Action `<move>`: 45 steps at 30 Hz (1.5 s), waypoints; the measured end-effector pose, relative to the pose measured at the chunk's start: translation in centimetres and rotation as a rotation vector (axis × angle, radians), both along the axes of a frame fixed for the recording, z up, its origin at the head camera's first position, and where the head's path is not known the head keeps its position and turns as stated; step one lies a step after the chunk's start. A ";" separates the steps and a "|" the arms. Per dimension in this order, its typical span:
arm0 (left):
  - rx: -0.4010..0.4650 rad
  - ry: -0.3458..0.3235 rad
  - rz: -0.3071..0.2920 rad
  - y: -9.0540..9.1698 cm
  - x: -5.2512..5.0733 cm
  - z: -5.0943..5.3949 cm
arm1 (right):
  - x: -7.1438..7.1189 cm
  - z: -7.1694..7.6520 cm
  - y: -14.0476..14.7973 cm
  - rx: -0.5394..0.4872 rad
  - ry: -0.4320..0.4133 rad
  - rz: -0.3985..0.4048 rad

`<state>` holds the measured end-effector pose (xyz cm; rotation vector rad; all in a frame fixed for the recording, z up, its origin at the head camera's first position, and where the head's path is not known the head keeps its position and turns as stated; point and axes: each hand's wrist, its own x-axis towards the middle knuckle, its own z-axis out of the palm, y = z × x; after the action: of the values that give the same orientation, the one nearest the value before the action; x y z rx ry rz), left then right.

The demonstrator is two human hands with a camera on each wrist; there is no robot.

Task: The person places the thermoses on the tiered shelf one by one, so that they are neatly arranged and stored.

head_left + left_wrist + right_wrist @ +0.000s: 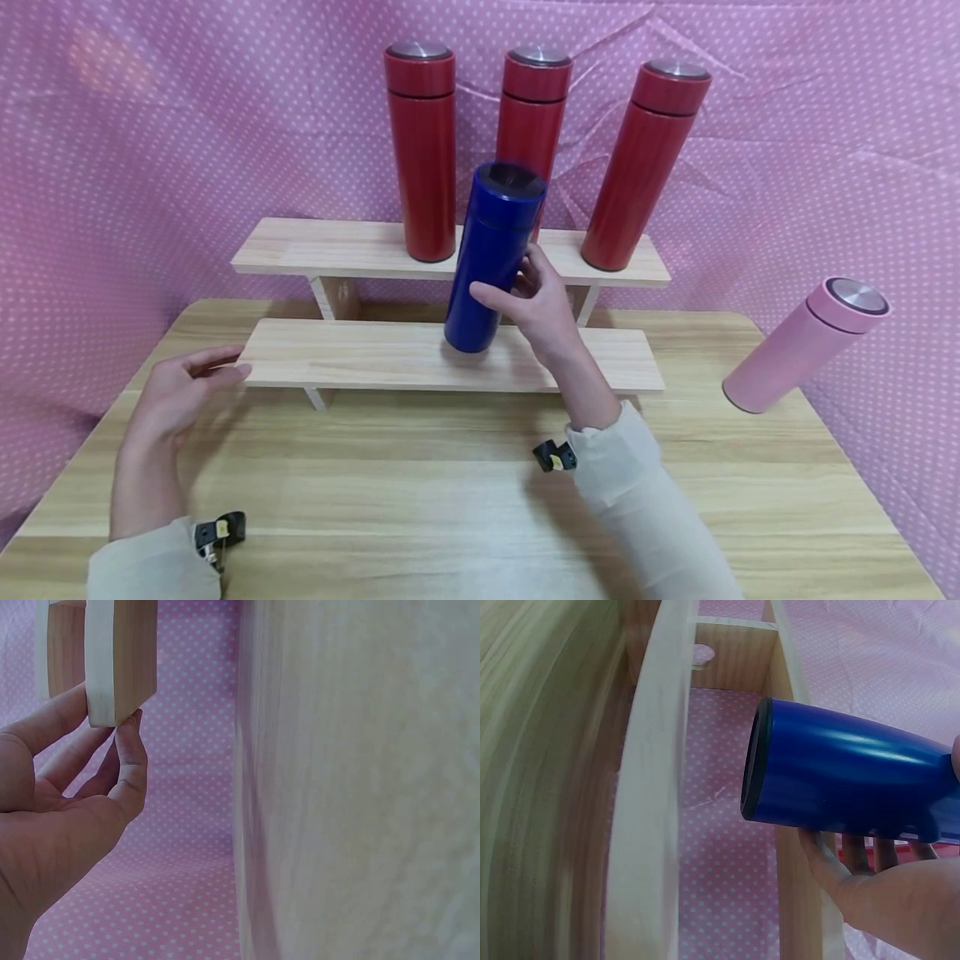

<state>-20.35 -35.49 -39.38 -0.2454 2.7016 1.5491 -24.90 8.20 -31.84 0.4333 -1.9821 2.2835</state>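
Note:
A dark blue bottle (491, 254) is in my right hand (551, 321), thumb on its near side and fingers round its right. In the right wrist view, the blue bottle's (847, 772) black-rimmed base hangs clear of the lower shelf (649, 810), with my right hand (900, 892) along its side. At the left end of the lower wooden shelf (360, 358), my left hand (176, 396) holds the board's edge. The left wrist view has my left hand (75, 802) with thumb and fingertips about the board end (120, 667).
On the upper shelf (322, 250) stand three red bottles: a left one (423, 167), a middle one (532, 125) partly behind the blue bottle, and a right one (645, 175). A pink bottle (802, 350) stands on the table (420, 483) at the right. Dotted pink cloth (187, 125) hangs behind.

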 end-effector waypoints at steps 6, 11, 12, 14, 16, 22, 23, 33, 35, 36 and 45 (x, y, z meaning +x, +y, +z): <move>-0.031 -0.033 -0.001 0.1 0.0 0.1 | -0.6 -0.9 -0.5 0.041 -0.012 0.002; -0.053 -0.042 -0.005 0.0 0.0 0.2 | -0.6 -1.4 -0.9 0.085 -0.017 -0.026; -0.059 -0.045 -0.003 0.0 0.0 0.2 | -0.6 -1.5 -0.9 0.093 -0.016 -0.028; -0.064 -0.050 -0.004 0.0 0.0 0.2 | -0.6 -1.7 -1.1 0.095 -0.012 -0.023; -0.056 -0.048 -0.007 0.0 0.1 0.1 | -0.6 -1.9 -1.3 0.096 -0.006 -0.016; -0.037 -0.030 -0.016 0.0 0.1 0.0 | -0.4 -2.2 -1.8 0.114 0.017 -0.011; -0.040 -0.034 -0.015 0.0 0.1 0.0 | -0.4 -2.3 -1.8 0.116 0.021 -0.010; -0.038 -0.042 -0.024 -0.1 0.0 0.2 | -0.4 -3.0 -2.2 0.101 0.014 -0.009; -0.034 -0.043 -0.024 -0.1 0.0 0.2 | -0.4 -3.1 -2.3 0.105 0.020 -0.019; -0.034 -0.045 -0.025 -0.1 0.0 0.3 | -0.3 -3.1 -2.4 0.110 0.025 -0.024; -0.028 -0.042 -0.023 -0.3 0.2 0.2 | 0.0 -3.4 -3.1 0.172 0.089 -0.064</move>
<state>-20.19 -35.77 -39.17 -0.2443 2.6862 1.4839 -24.95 5.12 -35.23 0.4689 -2.1240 2.0282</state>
